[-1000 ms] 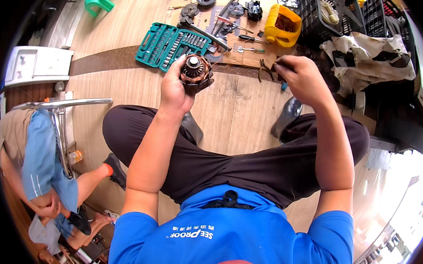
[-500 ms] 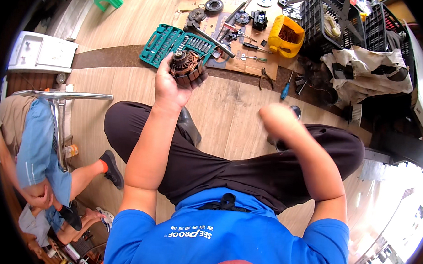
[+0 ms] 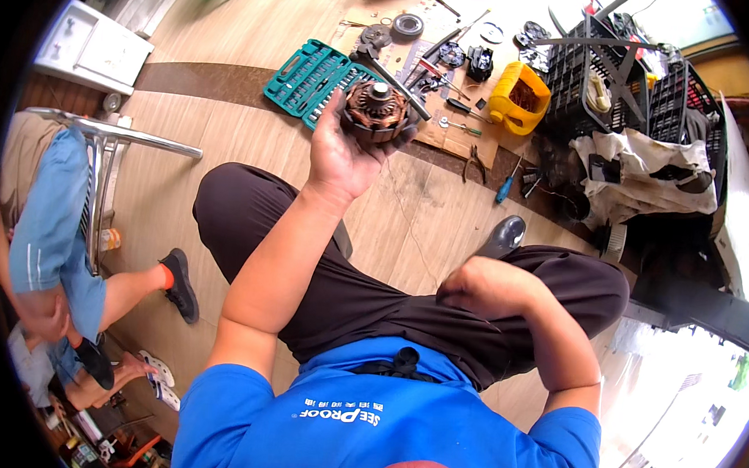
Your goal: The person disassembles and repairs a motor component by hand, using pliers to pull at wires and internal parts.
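My left hand (image 3: 349, 161) is raised ahead of my left knee, its fingers wrapped around a motor armature (image 3: 377, 114) with copper windings, dark outer segments and a shiny shaft end facing up. A thin wire (image 3: 410, 215) trails from the armature down toward my right hand (image 3: 492, 287). That hand is closed in front of my right thigh, and its fingertips are mostly hidden. Behind the armature lies an opened green socket set case (image 3: 296, 77). A yellow cut-open jug (image 3: 520, 114) farther right contains reddish-brown wire.
Cardboard (image 3: 447, 140) beyond my feet bears screwdrivers and motor parts. Pliers (image 3: 475, 165) and a blue screwdriver (image 3: 507, 183) lie near its edge. Black crates (image 3: 582, 80) and a dirty cloth (image 3: 648, 176) stand at the right. Another person's leg (image 3: 139, 288) is at the left.
My right hand has come back toward my body and down to my thigh. My left hand still holds the armature, now tilted differently and farther right in view. The whole view has shifted somewhat.
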### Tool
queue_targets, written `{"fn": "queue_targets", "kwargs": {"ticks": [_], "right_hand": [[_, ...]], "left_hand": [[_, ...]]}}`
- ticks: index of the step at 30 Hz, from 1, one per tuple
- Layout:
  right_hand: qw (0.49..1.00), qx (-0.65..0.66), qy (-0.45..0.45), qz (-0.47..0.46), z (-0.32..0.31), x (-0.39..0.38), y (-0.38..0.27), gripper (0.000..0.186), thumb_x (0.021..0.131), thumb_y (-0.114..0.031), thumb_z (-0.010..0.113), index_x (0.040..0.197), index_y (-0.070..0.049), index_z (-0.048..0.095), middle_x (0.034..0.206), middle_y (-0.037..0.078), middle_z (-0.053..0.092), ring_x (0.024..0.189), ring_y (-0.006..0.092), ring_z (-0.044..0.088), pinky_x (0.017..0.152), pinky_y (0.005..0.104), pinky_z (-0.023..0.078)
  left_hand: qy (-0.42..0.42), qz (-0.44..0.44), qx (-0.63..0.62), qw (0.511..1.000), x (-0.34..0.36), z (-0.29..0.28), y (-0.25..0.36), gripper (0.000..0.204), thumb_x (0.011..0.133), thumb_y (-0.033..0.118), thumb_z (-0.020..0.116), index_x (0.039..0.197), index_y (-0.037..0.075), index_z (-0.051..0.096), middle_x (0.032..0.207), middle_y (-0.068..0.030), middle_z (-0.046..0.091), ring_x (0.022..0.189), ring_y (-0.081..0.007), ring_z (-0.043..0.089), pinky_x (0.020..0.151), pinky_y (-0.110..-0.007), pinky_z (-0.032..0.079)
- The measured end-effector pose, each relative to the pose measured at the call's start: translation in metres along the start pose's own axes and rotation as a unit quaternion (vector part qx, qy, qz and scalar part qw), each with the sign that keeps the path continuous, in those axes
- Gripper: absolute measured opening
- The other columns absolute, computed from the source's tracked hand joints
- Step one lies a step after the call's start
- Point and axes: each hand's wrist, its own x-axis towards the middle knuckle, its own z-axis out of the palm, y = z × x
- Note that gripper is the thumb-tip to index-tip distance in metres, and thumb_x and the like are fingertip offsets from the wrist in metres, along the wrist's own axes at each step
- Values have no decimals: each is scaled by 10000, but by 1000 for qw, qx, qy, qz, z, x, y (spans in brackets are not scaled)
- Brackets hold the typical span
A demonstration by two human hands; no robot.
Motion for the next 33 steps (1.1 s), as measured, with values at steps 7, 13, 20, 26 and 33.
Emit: {"fn": "queue_targets", "kwargs": {"ticks": [7, 13, 20, 26, 33], "right_hand": [[999, -13, 34, -2, -21, -36, -13, 212, 818, -172, 635, 945, -8, 677, 835, 186, 650, 830, 372, 625, 755, 432, 490], [986, 68, 154, 5, -34, -86, -40, 172, 853, -96, 635, 984, 7, 675, 898, 188, 675, 854, 366, 645, 736, 398, 514], [965, 100, 232, 71, -27, -144, -55, 159, 839, 8, 610, 980, 16, 682, 830, 173, 675, 732, 317, 650, 689, 333, 507], [908, 91, 341, 225, 11, -190, -73, 153, 853, 5, 591, 984, 30, 667, 650, 126, 583, 570, 195, 590, 550, 301, 457], [835, 191, 342, 387, 84, -227, -47, 175, 933, -81, 532, 973, 16, 673, 638, 75, 600, 574, 132, 550, 551, 286, 444]], "left_hand": [[-92, 15, 7, 996, -5, 18, -5, 567, 912, 510, 541, 1260, 63, 518, 1251, -140, 587, 1155, -327, 569, 1030, -548, 424], [-76, 8, -47, 996, -9, 20, 3, 457, 943, 419, 522, 1253, 84, 512, 1222, -134, 597, 1117, -304, 597, 998, -576, 448], [-26, 9, -37, 999, -5, 22, -6, 220, 963, 209, 509, 1123, 67, 564, 1070, -133, 660, 982, -300, 659, 886, -554, 529], [61, 55, -8, 997, 6, 15, -12, 250, 900, 181, 652, 1075, 79, 505, 985, -115, 636, 886, -294, 653, 776, -548, 554], [99, 106, -38, 989, 25, 16, -32, 315, 871, 165, 684, 1105, 91, 486, 1014, -90, 617, 899, -263, 637, 765, -547, 548]]}}
